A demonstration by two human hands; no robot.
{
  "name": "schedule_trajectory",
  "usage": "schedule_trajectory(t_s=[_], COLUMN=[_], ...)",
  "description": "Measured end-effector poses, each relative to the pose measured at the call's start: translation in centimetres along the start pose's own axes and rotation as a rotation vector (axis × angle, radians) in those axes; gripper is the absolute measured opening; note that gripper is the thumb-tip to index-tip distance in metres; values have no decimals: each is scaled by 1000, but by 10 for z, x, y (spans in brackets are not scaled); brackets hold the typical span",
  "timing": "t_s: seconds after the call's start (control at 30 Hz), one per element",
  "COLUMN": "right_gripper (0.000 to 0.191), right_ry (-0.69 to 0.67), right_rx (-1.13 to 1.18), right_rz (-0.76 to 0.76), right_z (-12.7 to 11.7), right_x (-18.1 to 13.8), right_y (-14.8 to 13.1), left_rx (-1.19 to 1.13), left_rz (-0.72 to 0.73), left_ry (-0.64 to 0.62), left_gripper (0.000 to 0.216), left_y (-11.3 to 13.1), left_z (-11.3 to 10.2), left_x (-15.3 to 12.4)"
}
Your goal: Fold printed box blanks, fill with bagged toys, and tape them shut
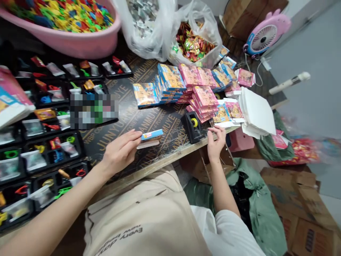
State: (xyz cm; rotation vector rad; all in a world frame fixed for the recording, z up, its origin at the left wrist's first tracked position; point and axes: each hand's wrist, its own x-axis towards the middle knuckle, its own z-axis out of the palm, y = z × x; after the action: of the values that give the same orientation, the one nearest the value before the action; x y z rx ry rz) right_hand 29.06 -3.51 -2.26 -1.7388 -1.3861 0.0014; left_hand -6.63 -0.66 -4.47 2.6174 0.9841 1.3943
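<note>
L hand [119,151], ctr frame, clamped on blue box [152,134]; R hand [216,142], ctr-right, nr tape dispenser [190,125], grip can't be told.

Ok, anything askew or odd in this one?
Two things: a pixelated patch covers contents among the black trays, where the others show clearly; and the front stack of pink boxes, by the tape dispenser, looks uneven, its edges not lined up.

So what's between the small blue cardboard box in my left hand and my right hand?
In the head view, a black, yellow-centred tape dispenser stands between them, nearer your right hand; dark printed plywood shows between it and the box.
</note>
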Motion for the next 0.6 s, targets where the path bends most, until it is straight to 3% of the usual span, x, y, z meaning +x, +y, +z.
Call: schedule_trajectory(t_s=[0.13,0.2,0.33,0.43,0.6], right_gripper=[18,17,16,15,17], right_ry=[-372,-435,-274,-110,-99], right_rx=[51,116,204,242,326], right_rz=[162,183,187,203,403], right_z=[-8,-4,3,0,-4], right_x=[7,6,2,-4,-26], right_y=[38,40,30,25,37], left_rx=[73,66,25,31,-8], left_rz=[41,21,-61,-161,-195], left_ry=[-113,-116,-85,-103,-108], left_gripper=[41,32,5,9,21], left_y=[2,6,15,17,14], left_z=[-2,0,14,22,24], left_x=[9,15,26,28,26])
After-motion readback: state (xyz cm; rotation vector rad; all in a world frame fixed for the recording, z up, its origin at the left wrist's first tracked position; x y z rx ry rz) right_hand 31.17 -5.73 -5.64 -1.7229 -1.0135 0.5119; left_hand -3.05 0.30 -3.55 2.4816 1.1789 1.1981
